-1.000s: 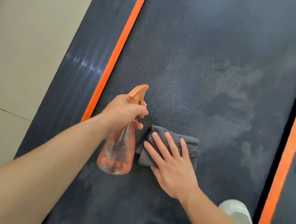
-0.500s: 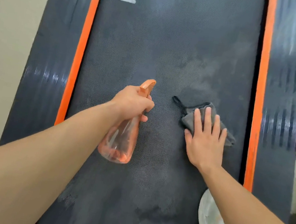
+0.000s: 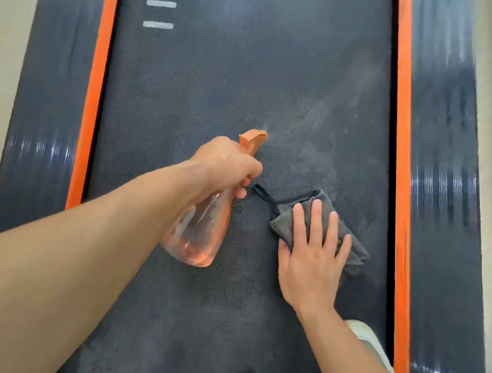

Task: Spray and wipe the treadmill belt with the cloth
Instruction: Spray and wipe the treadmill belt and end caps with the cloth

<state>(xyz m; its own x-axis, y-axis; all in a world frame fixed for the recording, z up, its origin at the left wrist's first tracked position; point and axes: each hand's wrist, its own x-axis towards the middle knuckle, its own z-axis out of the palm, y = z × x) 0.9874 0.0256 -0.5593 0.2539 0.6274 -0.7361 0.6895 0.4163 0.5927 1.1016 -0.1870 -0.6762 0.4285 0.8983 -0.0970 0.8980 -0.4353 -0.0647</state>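
Head view: spray and wipe on the treadmill belt [image 3: 224, 70].

Left grip [image 3: 225, 163] wrapped round the neck of a translucent orange spray bottle [image 3: 199, 230], held above the middle of the belt, orange nozzle [image 3: 253, 139] aimed toward the far end, faint white wisp at its tip. Right grip [image 3: 311, 261] flat, fingers straight and spread, pressing a folded grey cloth [image 3: 355, 253] onto the belt near its right edge, just beside the bottle. Black hanging loop [image 3: 264, 194] of the cloth trailing toward the left grip. Pale smears on the belt beyond the cloth, darker blotches toward the near end. White dashes [image 3: 161, 3] by the far left edge. Orange strips [image 3: 92, 97] along both belt edges, dark side rails [image 3: 56, 75] outside them. Pale shoe [image 3: 370, 341] at the near right edge, partly behind the right forearm.
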